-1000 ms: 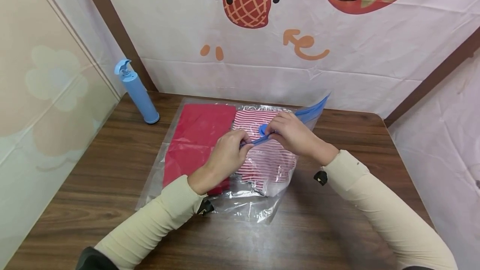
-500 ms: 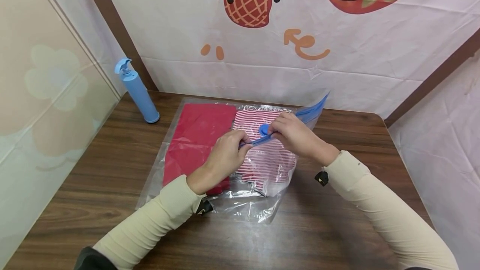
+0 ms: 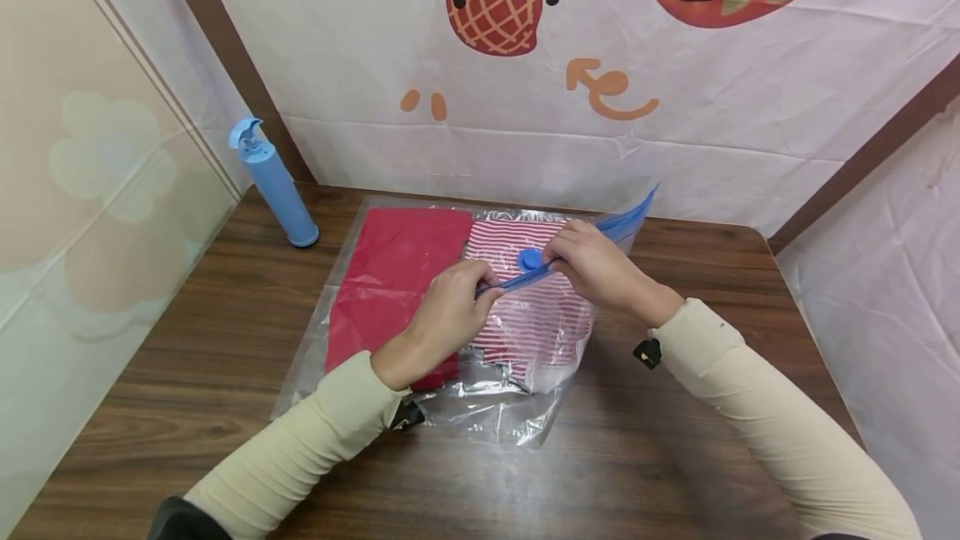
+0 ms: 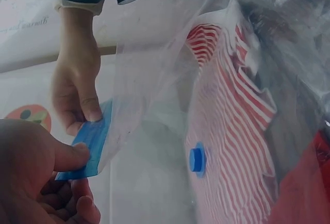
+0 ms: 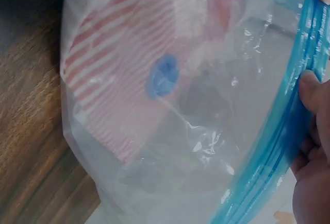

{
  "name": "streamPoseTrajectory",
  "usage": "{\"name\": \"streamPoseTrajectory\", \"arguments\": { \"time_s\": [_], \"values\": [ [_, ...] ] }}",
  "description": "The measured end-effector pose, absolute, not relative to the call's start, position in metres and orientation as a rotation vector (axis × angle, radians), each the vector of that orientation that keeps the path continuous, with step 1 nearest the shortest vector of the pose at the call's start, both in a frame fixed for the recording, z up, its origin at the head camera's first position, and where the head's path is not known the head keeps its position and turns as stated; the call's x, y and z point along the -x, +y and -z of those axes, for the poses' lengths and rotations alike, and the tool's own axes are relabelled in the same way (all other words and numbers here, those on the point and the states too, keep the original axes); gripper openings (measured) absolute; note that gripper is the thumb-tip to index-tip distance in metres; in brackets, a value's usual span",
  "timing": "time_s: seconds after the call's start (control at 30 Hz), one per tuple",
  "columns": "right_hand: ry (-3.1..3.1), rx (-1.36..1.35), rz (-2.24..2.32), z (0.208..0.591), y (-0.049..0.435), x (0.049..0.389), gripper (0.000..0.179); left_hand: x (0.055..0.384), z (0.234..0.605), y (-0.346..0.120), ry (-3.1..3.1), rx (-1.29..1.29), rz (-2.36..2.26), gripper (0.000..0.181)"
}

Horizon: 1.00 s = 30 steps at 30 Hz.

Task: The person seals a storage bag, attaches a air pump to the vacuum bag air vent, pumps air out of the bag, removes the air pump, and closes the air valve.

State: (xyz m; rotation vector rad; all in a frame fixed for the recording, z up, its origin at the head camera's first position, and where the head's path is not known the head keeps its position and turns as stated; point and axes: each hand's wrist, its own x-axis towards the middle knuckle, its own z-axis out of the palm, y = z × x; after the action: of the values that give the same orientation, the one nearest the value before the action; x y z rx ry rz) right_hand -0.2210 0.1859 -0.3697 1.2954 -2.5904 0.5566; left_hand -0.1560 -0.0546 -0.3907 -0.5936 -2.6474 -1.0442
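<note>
A clear plastic vacuum storage bag (image 3: 501, 423) lies on the wooden table with its blue zip edge (image 3: 628, 219) lifted. Inside it are a folded red cloth (image 3: 401, 273) on the left and a red-and-white striped garment (image 3: 525, 332) on the right. My left hand (image 3: 453, 307) pinches the zip edge between thumb and fingers. Farther along the same edge, my right hand (image 3: 596, 269) pinches it too, thumb on the blue strip in the right wrist view. A round blue valve (image 3: 529, 259) sits over the striped garment, close to the right fingertips.
A light blue hand pump (image 3: 279, 190) stands upright at the table's back left. Printed cloth walls (image 3: 510, 157) enclose the table (image 3: 720, 298) at the back and both sides.
My right hand has slid slightly to the right along the zip edge, away from my left hand. The left hand stays almost where it was, and the valve shows more fully.
</note>
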Motion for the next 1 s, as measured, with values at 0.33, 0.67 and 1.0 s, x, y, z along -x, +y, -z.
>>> {"name": "streamPoseTrajectory", "arguments": {
  "time_s": [0.33, 0.67, 1.0],
  "values": [
    [-2.632, -1.315, -0.554, 0.365, 0.191, 0.226, 0.01, 0.156, 0.393, -0.057, -2.657, 0.603, 1.033, 0.01],
    [-2.624, -1.28, -0.6, 0.37, 0.193, 0.227, 0.011, 0.155, 0.392, -0.058, -2.658, 0.593, 1.037, 0.009],
    [-2.68, -1.249, -0.579, 0.366, 0.199, 0.228, 0.01, 0.156, 0.393, -0.057, -2.665, 0.595, 1.035, 0.01]
  ]
}}
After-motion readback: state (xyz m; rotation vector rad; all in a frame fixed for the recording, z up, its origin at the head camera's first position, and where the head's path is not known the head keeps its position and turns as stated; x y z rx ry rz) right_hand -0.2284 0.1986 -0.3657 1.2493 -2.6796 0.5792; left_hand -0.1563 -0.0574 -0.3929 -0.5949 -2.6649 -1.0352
